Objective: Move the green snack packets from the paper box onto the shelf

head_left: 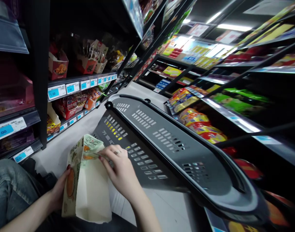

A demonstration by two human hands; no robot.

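Observation:
A printed cardboard display box [93,193] is tilted over my lap, its pale inside facing up. My left hand [59,190] grips its left side, fingers partly hidden behind the box. At the box's far end lies a pale green snack packet [89,154] with orange pictures. My right hand [117,162] reaches over the box from the right, wearing a ring, its fingers pinched at the packet's edge. Most of the box's near part shows bare cardboard.
A grey shopping basket [142,154] with slotted sides stands on the floor just beyond my right hand. Shelves with boxed snacks [59,66] and price labels [56,92] rise on the left. Blurred shelves of bagged snacks [200,125] line the right. My jeans-covered knee [12,190] is lower left.

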